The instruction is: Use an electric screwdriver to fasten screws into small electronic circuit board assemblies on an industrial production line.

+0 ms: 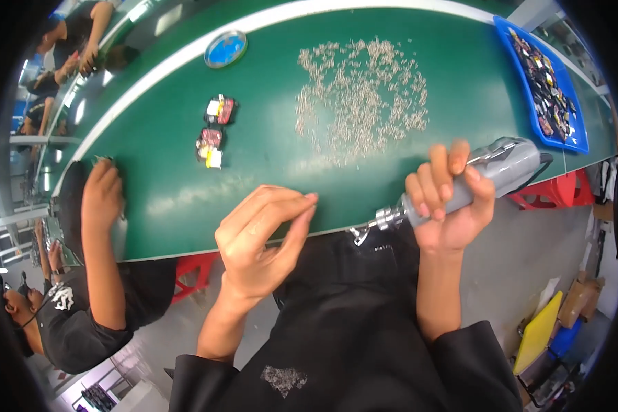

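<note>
In my right hand (453,199) is a grey electric screwdriver (508,165), my fingers wrapped round its body. Its metal nose (390,217) points left, over the table's front edge. A small shiny metal piece (358,235) shows at its tip; I cannot tell its kind. My left hand (257,237) hovers by the same edge, thumb and index finger pinched together. Whatever the pinch holds, if anything, is too small to make out. Beyond both hands lies a wide scatter of tiny silvery pieces (364,96) that look like screws.
Two small black parts (220,110) with pink, yellow and white patches lie on the green table (165,185), left of the scatter. A round blue dish (225,49) sits behind them. At far right, a blue tray (578,141) holds many similar parts. A co-worker's arm (103,226) rests at left.
</note>
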Available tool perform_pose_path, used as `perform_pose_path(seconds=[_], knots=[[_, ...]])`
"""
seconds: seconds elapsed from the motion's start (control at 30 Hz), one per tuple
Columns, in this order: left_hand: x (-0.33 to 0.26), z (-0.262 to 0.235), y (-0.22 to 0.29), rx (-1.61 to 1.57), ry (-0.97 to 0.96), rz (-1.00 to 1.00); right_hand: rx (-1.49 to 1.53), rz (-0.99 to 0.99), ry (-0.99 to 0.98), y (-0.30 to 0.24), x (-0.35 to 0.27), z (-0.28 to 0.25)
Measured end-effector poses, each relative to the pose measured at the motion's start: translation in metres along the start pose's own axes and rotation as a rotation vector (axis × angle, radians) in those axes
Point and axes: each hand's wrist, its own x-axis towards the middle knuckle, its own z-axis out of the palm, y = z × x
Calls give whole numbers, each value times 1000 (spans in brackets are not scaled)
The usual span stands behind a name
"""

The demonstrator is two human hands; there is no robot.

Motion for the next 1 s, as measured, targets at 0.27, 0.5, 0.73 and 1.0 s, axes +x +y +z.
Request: perform_pose_path(seconds=[0.27, 0.5, 0.73, 1.0], knots=[[-37, 13, 14, -833, 79, -444, 145, -95, -10, 6, 0, 54], [-43, 14, 23, -1088, 46, -467, 125, -108, 4, 11, -10, 69], [-42, 14, 19, -1141, 21, -458, 141, -118, 8, 13, -7, 69], [-37, 4, 17, -910, -71, -497, 111, -103, -46, 14, -3, 68]])
